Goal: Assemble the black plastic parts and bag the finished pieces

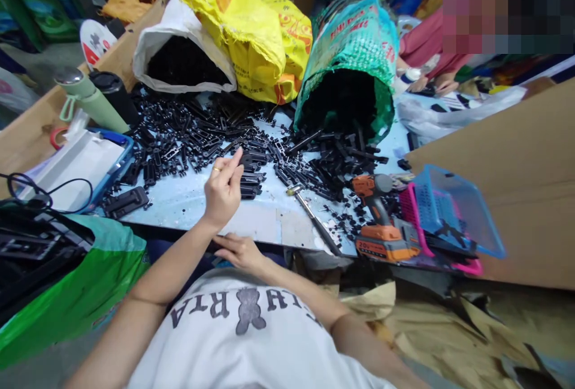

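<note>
1. Left of the hammer, the left hand is raised, forearm slanting up, thumb and index finger curled close together; whether they pinch a piece, I cannot tell.
2. The right hand lies lower, left of the hammer and nearer the body, fingers reaching inward; its grip is unclear.
3. Slim, smooth, plastic-looking black parts lie in a row left of the hammer's head.
4. Right of the hammer stands a chunky orange-and-grey drill.
5. Beyond the hammer gapes a woven green sack.
</note>
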Available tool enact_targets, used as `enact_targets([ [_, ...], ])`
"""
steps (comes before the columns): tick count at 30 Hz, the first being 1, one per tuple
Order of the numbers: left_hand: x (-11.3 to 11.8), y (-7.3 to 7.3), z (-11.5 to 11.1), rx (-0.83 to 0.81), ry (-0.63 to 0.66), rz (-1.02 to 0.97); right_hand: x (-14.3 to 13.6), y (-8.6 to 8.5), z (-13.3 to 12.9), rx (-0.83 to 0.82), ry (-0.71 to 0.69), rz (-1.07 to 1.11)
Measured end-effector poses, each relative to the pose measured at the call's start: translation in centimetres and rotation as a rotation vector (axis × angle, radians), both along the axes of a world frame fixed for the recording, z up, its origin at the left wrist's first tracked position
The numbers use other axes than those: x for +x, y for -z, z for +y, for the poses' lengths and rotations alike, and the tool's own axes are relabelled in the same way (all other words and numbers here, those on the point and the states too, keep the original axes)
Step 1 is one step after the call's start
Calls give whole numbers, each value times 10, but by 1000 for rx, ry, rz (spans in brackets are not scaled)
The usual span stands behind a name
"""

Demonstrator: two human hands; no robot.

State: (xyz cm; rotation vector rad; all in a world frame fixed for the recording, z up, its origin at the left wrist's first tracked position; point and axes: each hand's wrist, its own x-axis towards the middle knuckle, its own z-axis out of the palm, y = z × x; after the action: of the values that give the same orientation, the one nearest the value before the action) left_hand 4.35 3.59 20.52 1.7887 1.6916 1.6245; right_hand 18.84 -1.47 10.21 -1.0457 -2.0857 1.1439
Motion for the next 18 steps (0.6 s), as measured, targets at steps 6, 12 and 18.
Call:
enact_targets([
  [6,-14,27,-19,-319,269,-102,37,-23,43,-455,439,318],
  [12,28,51,-29,-283,343,-70,31,-51,60,-401,309,450],
  [18,22,39,-32,-207,297,149,44,-56,69,61,88,235],
])
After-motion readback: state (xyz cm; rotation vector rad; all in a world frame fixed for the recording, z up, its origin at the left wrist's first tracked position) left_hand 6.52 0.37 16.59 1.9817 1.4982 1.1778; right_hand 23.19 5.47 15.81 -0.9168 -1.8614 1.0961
